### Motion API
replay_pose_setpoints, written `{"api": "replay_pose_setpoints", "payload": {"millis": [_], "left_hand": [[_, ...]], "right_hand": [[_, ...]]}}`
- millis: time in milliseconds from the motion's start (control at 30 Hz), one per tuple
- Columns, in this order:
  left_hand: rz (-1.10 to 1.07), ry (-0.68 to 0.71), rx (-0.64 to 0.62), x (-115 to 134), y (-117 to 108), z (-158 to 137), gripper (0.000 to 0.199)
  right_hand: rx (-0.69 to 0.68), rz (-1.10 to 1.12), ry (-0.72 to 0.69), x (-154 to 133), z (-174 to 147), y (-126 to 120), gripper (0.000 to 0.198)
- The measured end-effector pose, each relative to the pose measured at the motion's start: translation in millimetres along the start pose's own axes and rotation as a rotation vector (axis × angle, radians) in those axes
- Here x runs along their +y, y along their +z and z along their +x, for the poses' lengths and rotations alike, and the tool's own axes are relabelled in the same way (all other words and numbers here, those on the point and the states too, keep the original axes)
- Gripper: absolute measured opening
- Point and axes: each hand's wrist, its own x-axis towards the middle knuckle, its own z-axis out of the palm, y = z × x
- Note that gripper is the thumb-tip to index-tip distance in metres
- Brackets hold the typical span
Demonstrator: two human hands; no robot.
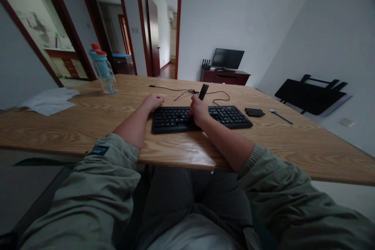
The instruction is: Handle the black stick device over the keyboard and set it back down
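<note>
**Dim light, pale walls [222, 11]**

On the left stand three dark-red door frames [179, 31]; the rightmost shows an open door [153, 31] and a curtain [174, 41]. A black screen [227, 59] sits on a dark-red cabinet [211, 75]. A wood-grain table [293, 148] spans the foreground.

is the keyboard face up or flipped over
Face up: the keyboard lies on the table with its rows of keys showing. The right hand hides part of it.
</note>
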Motion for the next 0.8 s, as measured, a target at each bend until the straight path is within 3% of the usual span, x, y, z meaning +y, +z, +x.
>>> {"api": "replay_pose_setpoints", "payload": {"millis": [267, 400, 533, 700, 800], "left_hand": [[-0.040, -0.009, -0.001, -5, 2, 3, 0.031], [-0.049, -0.025, 0.011, -5, 0, 2, 0.029], [-0.059, -0.045, 0.004, -3, -2, 0, 0.029], [-0.013, -0.082, -0.009, 2, -5, -4, 0.029], [0.012, -0.088, -0.010, 1, -7, -3, 0.031]], "right_hand": [[-0.062, 0.132, 0.037, -13, -5, -7, 0.028], [-0.067, 0.151, -0.021, -32, 1, -32, 0.032], [0.045, 0.117, -0.143, -61, 23, -93, 0.033], [0.426, -0.025, -0.301, -88, 50, -198, 0.029], [0.532, -0.047, -0.303, -92, 56, -248, 0.028]]}}
